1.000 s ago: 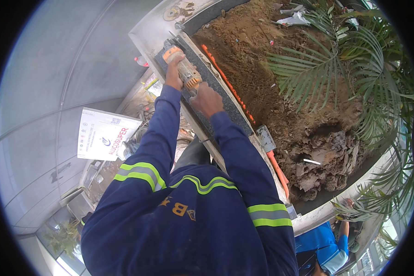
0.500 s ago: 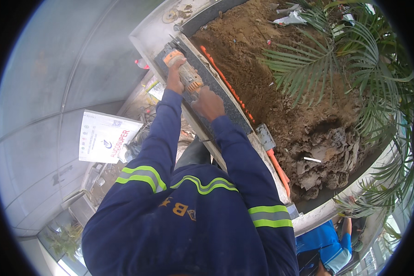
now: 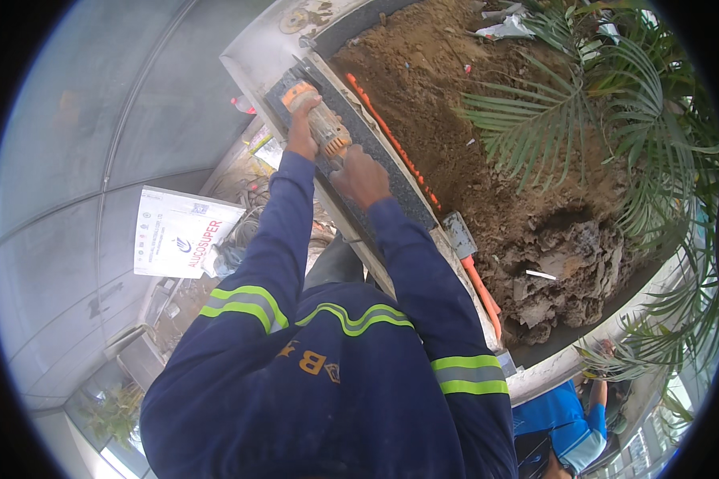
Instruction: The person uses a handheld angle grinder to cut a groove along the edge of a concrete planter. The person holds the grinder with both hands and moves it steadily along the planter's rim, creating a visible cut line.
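Both my hands are closed on a dusty orange angle grinder (image 3: 326,128). My left hand (image 3: 302,134) wraps its left side just behind the orange head. Farther back, my right hand (image 3: 363,179) grips the rear end. The grinder lies lengthwise above a dark speckled stone slab (image 3: 390,177) on the planter's ledge, its head pointing away from me. Its disc is too hard to make out against the slab's far end.
Right of the slab lies brown soil (image 3: 455,104) with palm fronds (image 3: 535,120). A metal trowel-like tool with an orange handle (image 3: 481,289) rests on the planter edge. A white printed board (image 3: 180,231) stands at left. Another person in blue (image 3: 563,423) is at lower right.
The grinder's head has tilted slightly, and both hands keep their hold. The pale haze near the far end has thinned. My view has shifted a little.
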`<state>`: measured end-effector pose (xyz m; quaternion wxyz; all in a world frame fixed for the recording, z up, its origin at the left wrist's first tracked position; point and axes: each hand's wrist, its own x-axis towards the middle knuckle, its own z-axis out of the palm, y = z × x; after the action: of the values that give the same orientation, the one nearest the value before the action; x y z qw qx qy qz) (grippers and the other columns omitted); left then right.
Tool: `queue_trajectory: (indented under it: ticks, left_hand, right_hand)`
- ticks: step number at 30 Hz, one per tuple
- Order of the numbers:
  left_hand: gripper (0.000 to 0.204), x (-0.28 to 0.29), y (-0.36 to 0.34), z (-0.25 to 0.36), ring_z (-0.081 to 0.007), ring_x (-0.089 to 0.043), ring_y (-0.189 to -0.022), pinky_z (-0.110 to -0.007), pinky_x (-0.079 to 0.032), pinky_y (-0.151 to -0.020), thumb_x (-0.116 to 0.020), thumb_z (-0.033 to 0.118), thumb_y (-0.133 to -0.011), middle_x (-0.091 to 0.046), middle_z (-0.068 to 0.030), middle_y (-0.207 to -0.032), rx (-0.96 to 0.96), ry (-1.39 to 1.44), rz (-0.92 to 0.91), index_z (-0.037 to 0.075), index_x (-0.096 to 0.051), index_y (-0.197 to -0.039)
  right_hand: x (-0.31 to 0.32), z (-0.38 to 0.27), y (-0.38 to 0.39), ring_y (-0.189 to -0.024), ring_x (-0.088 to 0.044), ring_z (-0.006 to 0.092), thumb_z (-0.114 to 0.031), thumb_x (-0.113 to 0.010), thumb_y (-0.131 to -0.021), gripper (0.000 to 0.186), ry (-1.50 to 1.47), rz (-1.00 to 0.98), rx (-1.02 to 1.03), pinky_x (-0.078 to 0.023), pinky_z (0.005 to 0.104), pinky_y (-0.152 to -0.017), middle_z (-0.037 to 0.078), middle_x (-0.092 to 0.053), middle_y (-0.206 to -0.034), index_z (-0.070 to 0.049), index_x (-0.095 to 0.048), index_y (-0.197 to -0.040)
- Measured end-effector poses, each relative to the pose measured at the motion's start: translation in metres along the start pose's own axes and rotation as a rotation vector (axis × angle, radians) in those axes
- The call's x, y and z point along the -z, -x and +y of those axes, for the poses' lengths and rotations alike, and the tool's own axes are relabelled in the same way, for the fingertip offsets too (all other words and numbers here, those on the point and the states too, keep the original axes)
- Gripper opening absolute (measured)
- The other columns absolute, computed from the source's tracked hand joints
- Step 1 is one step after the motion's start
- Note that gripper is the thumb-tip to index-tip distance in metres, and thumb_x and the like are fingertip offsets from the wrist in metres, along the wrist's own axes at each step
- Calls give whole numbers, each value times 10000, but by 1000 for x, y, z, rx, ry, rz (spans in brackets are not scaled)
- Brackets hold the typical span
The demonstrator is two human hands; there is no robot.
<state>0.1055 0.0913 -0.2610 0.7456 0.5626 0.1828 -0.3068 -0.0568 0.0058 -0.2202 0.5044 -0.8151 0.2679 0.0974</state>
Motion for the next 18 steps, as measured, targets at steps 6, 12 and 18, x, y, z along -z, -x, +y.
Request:
queue_trajectory:
  ticks: [6, 12, 18]
  left_hand:
    - [509, 1, -12, 8, -375, -699, -803, -536, -601, -692, -740, 258, -808, -629, -187, -920, -2, 3, 9, 53, -522, -1220]
    - [487, -8, -3, 13, -376, -698, -778, -533, -601, -681, -738, 248, -818, -639, -189, -883, -44, -20, 14, 37, -520, -1199]
    - [500, -14, 21, 0, -379, -697, -805, -532, -599, -709, -737, 246, -817, -638, -202, -908, 2, -26, 21, 40, -515, -1214]
  right_hand:
    - [-6, -3, -14, -922, -716, 420, -302, -657, -885, 375, 46, 40, 35, -551, 498, -847, 245, -724, -935, 21, -599, -1065]
    - [-4, -7, -18, -961, -709, 433, -260, -699, -797, 438, 27, -6, 8, -553, 495, -855, 275, -718, -996, 43, -580, -1090]
    - [3, 8, 8, -950, -707, 438, -267, -702, -788, 452, 32, -25, 2, -554, 496, -838, 286, -714, -980, 48, -564, -1081]
